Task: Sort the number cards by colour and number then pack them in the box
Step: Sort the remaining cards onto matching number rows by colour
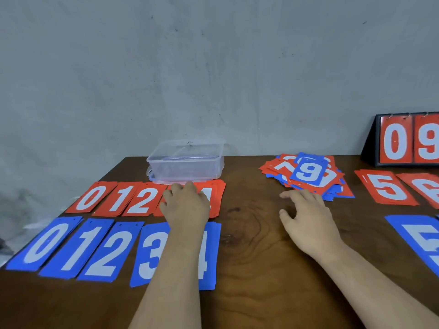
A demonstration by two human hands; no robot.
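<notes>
Red cards 0, 1 and 2 (pixel 118 198) lie in a row on the left of the table, and blue cards 0 to 4 (pixel 78 248) lie in a row below them. My left hand (pixel 185 203) rests flat on the red cards to the right of the red 2, hiding the 3 and part of the red 4 (pixel 215 195). A mixed pile of red and blue cards (pixel 306 174) with a blue 9 on top lies at the right. My right hand (pixel 306 210) hovers open just in front of that pile. A clear plastic box (pixel 186 163) stands behind the red row.
A red 5 (pixel 387 189), a red 6 (pixel 427 188) and a blue 5 (pixel 418 236) lie at the right edge. A black flip scoreboard (pixel 403 140) showing 0 and 9 stands at the back right. The dark wooden table (pixel 249 233) meets a grey wall.
</notes>
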